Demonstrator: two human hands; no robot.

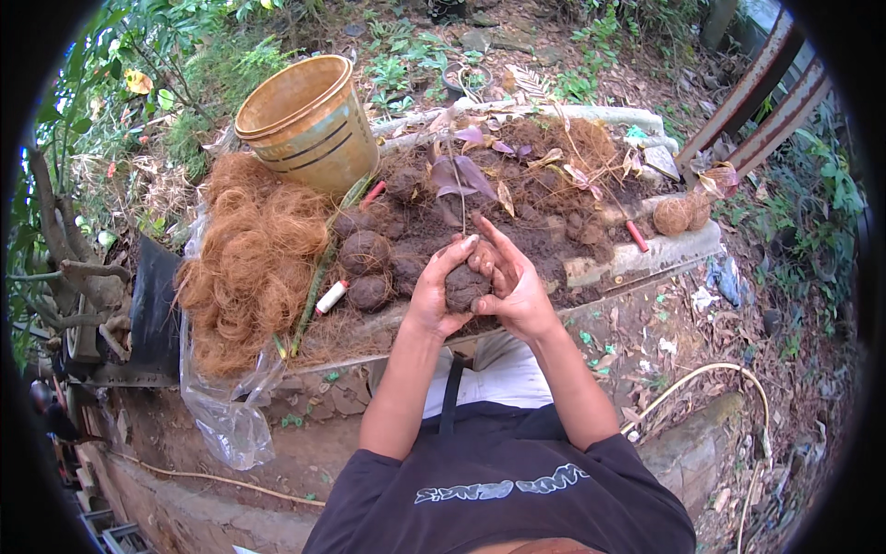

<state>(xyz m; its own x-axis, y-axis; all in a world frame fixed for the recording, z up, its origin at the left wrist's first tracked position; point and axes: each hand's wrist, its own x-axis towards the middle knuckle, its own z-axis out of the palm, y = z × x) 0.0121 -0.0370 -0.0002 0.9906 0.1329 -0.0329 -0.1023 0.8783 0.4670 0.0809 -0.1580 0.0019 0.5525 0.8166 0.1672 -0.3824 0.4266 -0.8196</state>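
My left hand (441, 282) and my right hand (506, 282) are cupped round a dark ball of soil (464, 294) in the middle of the view, fingers curled over it. A thin stem (462, 214) rises just behind the ball toward purple leaves (459, 177); I cannot tell whether it is in the ball. Beside my left hand several dark fibre-wrapped balls (364, 254) lie on the soil, with a white spool (331, 297) near them. Loose dark soil (580, 240) with dry leaves and fibres covers the slab behind my hands.
Brown coconut fibre (240, 268) lies left on clear plastic (226, 429) below a yellowed bucket (305, 148). Red handles (637, 235) lie about; fibre balls (671, 215) sit right on the slab's edge (646, 263). Rusty metal bars (775, 125) stand at upper right, a hose (729, 367) below.
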